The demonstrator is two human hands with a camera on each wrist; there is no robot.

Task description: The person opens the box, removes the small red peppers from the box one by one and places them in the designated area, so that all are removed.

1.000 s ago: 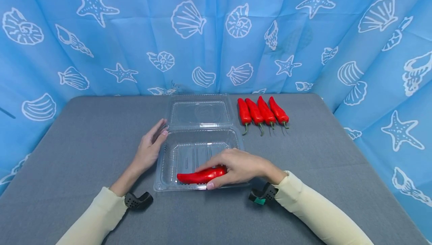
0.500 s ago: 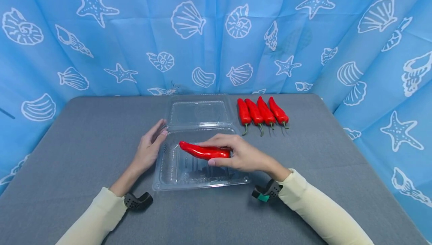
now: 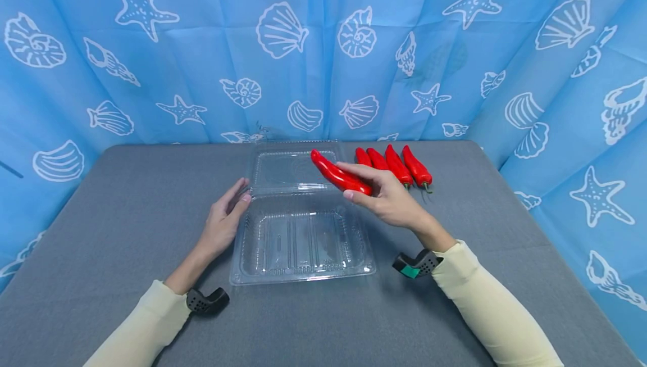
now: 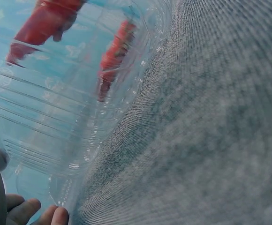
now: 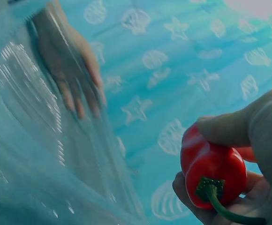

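Note:
My right hand [image 3: 391, 198] grips a red chili pepper [image 3: 341, 176], raised above the right side of a clear plastic clamshell container [image 3: 303, 279]. Thumb and fingers wrap the pepper's thick end. Its green stem [image 5: 213, 194] points toward the right wrist camera, while in the head view the tip points away to the upper left. With relaxed fingers my left hand [image 3: 222, 221] rests against the container's left side, near the hinge. The lid [image 3: 298, 167] lies folded back flat behind the base, and nothing lies inside the base. Fingertips [image 4: 58, 216] show beside the plastic in the left wrist view.
Several more red peppers [image 3: 417, 166] lie in a row at the back right of the grey cloth-covered table [image 3: 151, 204], partly hidden by my right hand. A blue shell-print curtain [image 3: 323, 58] hangs behind the table.
My right hand has lifted the pepper out of the container's front part and carried it up, back and to the right. The left hand and the container have stayed about where they were.

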